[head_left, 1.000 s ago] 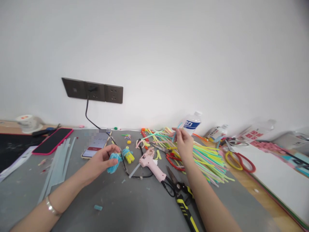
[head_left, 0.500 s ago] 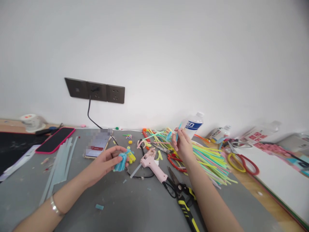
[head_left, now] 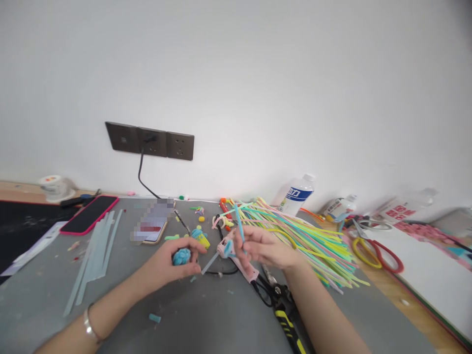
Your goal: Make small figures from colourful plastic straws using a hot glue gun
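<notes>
Right hand [head_left: 263,247] has swung left from the bottle [head_left: 296,195] to over the glue gun [head_left: 251,272], pinching a blue strip [head_left: 239,220] near upright. Left hand [head_left: 164,263], fingers curled rightward, grips a blue bundle [head_left: 181,256] above the mat [head_left: 206,319]. Hands apart.

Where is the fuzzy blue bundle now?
In the head view, the fuzzy blue bundle is left of centre, in the left hand, with a small yellow-blue piece up and to its right and the pink glue gun farther right.
</notes>
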The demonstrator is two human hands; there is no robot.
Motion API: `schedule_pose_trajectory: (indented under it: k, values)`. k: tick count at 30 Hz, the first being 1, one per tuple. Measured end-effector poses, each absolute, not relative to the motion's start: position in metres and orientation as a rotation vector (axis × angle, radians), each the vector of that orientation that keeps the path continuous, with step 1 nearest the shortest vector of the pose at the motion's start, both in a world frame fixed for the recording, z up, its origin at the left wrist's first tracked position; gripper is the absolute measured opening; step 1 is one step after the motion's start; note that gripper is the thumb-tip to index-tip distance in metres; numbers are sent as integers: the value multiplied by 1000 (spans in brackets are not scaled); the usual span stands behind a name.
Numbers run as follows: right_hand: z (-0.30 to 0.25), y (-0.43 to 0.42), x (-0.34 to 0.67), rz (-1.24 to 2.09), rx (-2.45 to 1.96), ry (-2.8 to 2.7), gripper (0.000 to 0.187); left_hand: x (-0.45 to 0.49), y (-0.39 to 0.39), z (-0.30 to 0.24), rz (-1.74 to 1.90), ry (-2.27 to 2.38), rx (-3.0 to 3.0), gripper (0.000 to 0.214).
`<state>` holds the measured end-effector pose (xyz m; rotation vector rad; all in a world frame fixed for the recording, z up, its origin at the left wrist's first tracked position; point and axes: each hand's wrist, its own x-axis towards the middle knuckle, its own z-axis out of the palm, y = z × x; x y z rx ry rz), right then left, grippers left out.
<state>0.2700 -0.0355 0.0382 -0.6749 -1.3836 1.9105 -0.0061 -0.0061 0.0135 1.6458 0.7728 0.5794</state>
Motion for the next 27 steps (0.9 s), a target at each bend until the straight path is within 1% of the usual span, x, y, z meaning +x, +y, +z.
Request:
schedule_pose_trajectory:
  k: [3, 7, 14, 17, 22, 27]
  values:
    - [35, -42, 246, 2065, -594, -1431, 33, -3, -11, 12, 528, 733, 1722, 39]
    - [28, -45, 224, 2089, -586, -1420, 29, -1, -14, 9, 450, 760, 1765, 27]
    - [24, -45, 223, 2108, -592, -1430, 30, -1, -10, 8, 605, 611, 1781, 21]
    - [23, -45, 224, 2117, -567, -1435, 30, -3, -9, 7, 636, 626, 1740, 23]
    - [17, -42, 226, 2107, -597, -1400, 29, -5, -8, 4, 611, 753, 1596, 31]
    - [10, -40, 231, 2144, -622, -1394, 29, -4, -8, 10, 676, 786, 1418, 34]
